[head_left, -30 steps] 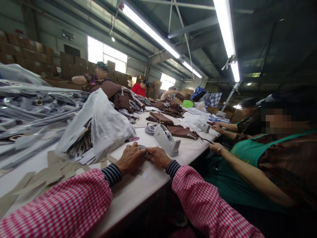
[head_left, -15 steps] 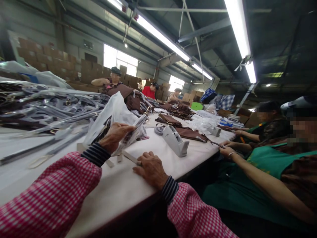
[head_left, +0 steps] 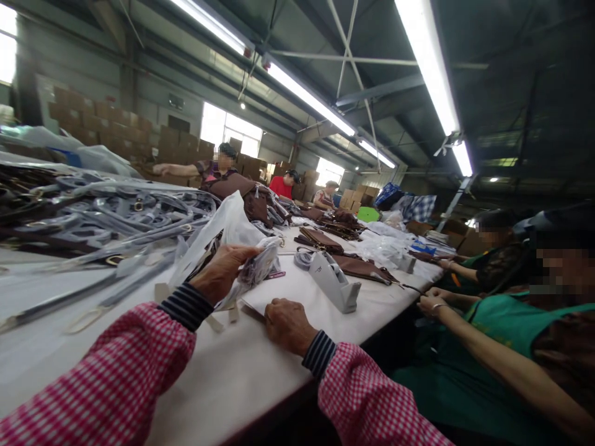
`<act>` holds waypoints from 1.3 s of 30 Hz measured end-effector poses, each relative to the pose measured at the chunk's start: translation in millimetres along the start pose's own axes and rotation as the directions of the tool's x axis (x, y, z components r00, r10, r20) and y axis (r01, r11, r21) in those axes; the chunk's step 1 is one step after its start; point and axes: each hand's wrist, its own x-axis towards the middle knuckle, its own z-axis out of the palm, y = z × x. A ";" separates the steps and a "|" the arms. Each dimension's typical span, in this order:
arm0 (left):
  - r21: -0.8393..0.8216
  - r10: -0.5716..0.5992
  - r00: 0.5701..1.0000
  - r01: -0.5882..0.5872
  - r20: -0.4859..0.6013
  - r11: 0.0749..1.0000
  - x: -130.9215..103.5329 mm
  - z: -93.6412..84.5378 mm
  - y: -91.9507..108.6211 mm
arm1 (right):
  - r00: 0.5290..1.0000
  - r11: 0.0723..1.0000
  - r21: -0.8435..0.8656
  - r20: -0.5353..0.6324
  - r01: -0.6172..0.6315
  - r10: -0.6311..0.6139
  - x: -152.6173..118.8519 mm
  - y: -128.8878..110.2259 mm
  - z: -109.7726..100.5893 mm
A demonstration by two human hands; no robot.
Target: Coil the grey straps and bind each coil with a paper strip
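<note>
My left hand (head_left: 222, 271) is closed on a clear plastic-wrapped bundle (head_left: 257, 265), held just above the table. What lies inside the wrapping is hard to make out; it looks like a strap. Behind it stands a crumpled white plastic bag (head_left: 237, 218) with dark pieces in it. My right hand (head_left: 289, 323) rests at the table's near edge, fingers curled over the end of a flat white piece (head_left: 253, 305), most of which the fingers hide. A grey tape dispenser (head_left: 333, 282) sits just to the right of that hand.
Plastic-wrapped straps with metal buckles (head_left: 134, 207) are heaped on the left of the white table (head_left: 223, 378). Brown bags (head_left: 362, 267) lie beyond the dispenser. At right, co-workers sit close, one in a green apron (head_left: 506, 322). More people stand across the table.
My right hand's fingers have curled in from lying flatter, and the white piece now shows wider beside them. My left hand keeps the bundle, now turned slightly. The view has shifted a little.
</note>
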 end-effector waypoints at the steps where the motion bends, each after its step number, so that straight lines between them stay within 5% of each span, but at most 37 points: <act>1: -0.016 -0.004 0.999 0.005 0.038 1.000 -1.9 3.2 -1.3 | 1.000 1.000 0.007 -0.010 -0.010 0.010 0.3 -1.2 0.5; 8: -0.197 -0.037 0.963 0.092 0.268 0.976 -6.7 11.8 -7.7 | 0.975 0.980 0.101 -0.127 -0.172 0.184 -13.9 11.0 -2.0; 11: -0.238 -0.069 0.967 0.129 0.246 0.963 -3.8 9.4 -12.6 | 0.906 0.924 0.312 -0.286 -0.221 0.313 -32.7 29.6 -4.5; 16: -0.259 -0.175 0.956 0.235 0.237 0.937 -2.8 8.9 -24.2 | 0.772 0.831 0.552 -0.499 -0.066 0.393 -60.7 46.9 -7.5; 24: -0.308 -0.181 0.947 0.261 0.265 0.915 -8.0 22.4 -18.7 | 0.622 0.992 0.085 -0.783 0.091 0.010 -71.5 39.5 -21.4; 29: -0.326 -0.168 0.931 0.276 0.323 0.904 -10.5 26.7 -21.3 | 0.616 0.994 -0.090 -0.781 0.058 -0.106 -68.3 38.9 -26.6; 39: -0.304 -0.185 0.939 0.274 0.291 0.912 -8.0 29.7 -32.1 | 0.605 0.990 -0.142 -0.790 -0.020 -0.101 -70.7 47.0 -28.1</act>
